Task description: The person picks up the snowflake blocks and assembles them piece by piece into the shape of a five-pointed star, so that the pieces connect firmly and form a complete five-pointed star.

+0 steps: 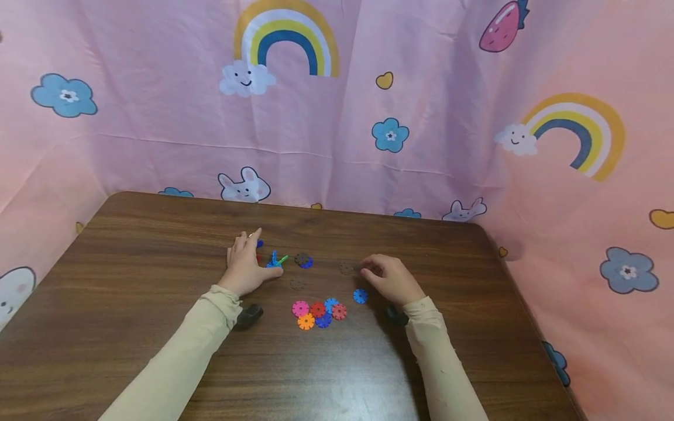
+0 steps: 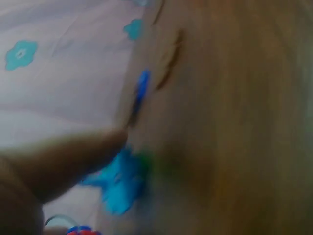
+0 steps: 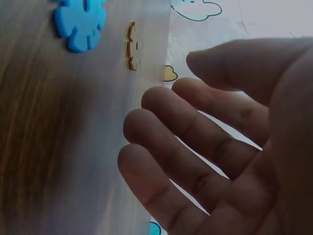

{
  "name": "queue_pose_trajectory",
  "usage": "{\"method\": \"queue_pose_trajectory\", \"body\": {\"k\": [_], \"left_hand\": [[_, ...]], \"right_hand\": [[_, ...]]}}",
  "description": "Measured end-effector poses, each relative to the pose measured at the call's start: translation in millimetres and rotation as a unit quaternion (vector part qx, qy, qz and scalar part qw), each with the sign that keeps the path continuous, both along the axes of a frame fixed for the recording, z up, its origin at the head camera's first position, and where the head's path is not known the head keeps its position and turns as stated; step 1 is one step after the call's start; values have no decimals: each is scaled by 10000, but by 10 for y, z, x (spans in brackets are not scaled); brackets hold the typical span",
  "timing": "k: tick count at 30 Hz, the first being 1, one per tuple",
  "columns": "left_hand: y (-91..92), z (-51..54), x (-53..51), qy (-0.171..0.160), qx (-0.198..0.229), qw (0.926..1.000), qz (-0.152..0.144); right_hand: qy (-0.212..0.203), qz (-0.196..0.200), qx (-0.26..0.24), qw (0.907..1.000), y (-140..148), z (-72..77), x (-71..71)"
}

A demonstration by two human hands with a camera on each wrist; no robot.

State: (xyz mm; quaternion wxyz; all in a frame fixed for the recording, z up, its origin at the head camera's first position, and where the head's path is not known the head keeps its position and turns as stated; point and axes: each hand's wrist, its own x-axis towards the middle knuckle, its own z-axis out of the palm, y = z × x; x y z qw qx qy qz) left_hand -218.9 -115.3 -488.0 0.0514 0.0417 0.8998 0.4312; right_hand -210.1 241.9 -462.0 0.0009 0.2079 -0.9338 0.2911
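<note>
On the left of the table in the head view, my left hand [image 1: 244, 269] is spread, thumb apart from the fingers, around light blue discs joined with a green one [image 1: 284, 259]. Red and dark blue bits show by its fingers. The left wrist view is blurred; the light blue pieces [image 2: 120, 183] stand just past the thumb, and whether they touch is unclear. My right hand [image 1: 392, 279] hovers with loosely bent fingers and nothing in them, near a transparent disc [image 1: 346, 268] and a blue disc [image 1: 360, 296]. The right wrist view shows that blue disc [image 3: 80, 22].
Several notched discs, pink [image 1: 300, 309], orange [image 1: 306, 321], red [image 1: 317, 309] and blue, lie together at the middle. Behind them are a dark disc [image 1: 302, 259] over a blue one and another transparent disc [image 1: 297, 283]. A patterned pink curtain [image 1: 337, 117] hangs behind the table.
</note>
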Motion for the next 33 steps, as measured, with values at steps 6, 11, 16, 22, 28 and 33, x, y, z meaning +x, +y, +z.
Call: {"method": "queue_pose_trajectory", "body": {"k": [6,11,16,22,28,33], "left_hand": [[280,-33,-54,297,198,9991,227],[553,20,-140,274,304,9990,168],[821,34,-257,309,350,9988,177],[1121,24,-379,303,846,9959,-144],[1072,28,-387,284,1469,9882,-335],[764,132,-168,539,470,9945,-759]], "right_hand": [[-103,12,-59,9999,6,-12,-3],[-173,37,-50,9998,21,-7,-1],[-107,30,-88,9999,32,22,0],[-129,48,-9,9999,26,45,-12],[-175,33,-58,9998,31,61,-14],[-258,-51,-96,9996,68,59,-6]]}}
